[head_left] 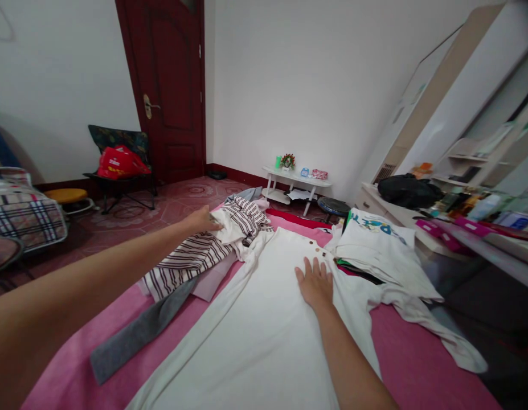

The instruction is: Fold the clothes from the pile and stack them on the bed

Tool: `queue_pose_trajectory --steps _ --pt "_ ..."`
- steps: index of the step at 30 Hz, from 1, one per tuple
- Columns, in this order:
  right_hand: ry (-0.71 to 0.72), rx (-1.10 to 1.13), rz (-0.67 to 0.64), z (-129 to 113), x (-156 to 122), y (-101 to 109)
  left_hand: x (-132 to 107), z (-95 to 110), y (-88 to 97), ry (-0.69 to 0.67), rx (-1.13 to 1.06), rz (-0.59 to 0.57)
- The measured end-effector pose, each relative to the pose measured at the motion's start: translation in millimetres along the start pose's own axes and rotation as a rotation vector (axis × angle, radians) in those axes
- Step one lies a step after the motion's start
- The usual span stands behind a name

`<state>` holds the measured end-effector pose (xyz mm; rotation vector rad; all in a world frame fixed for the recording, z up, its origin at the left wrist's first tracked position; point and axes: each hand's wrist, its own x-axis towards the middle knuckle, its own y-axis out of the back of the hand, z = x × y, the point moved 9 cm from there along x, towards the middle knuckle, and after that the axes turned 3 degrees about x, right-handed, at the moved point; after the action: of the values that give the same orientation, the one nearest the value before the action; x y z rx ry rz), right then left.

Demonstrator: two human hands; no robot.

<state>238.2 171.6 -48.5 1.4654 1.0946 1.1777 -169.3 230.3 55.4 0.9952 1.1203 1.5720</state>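
Note:
A long white garment [264,324] with small brown buttons lies spread on the pink bed [421,364]. My right hand [315,281] rests flat on it near the buttons, fingers stretched out. My left hand [203,220] reaches far to the left side of the bed and its fingers close on a white piece of clothing [229,225] beside a brown-and-white striped garment [191,259]. A grey cloth [139,333] trails out under the striped one.
A stack of folded clothes topped by a white printed T-shirt [377,242] sits right of the garment. A cluttered desk [473,228] with a black bag [406,191] lines the right side. Beyond the bed stand a small white table [298,181], a chair with a red bag [121,162], and a dark red door [170,85].

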Motion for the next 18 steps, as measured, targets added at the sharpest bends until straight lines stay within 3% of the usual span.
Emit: queue_pose_trajectory --steps 3,6,9,13,18 --pt "0.010 0.045 0.016 0.9 -0.8 1.7 7.9 -10.5 6.9 0.038 -0.021 0.049" --pt "0.031 0.129 0.068 5.7 -0.8 5.3 7.7 -14.2 26.9 0.073 -0.039 0.136" --pt "0.075 0.313 0.171 14.6 0.8 12.0 2.1 -6.9 60.7 0.064 -0.131 0.356" --pt "0.079 0.643 0.271 31.6 4.0 15.4 -7.6 11.6 99.9 -0.041 -0.370 0.640" --pt "0.088 0.760 0.295 34.8 5.1 16.1 9.4 11.5 126.1 0.000 -0.787 0.721"
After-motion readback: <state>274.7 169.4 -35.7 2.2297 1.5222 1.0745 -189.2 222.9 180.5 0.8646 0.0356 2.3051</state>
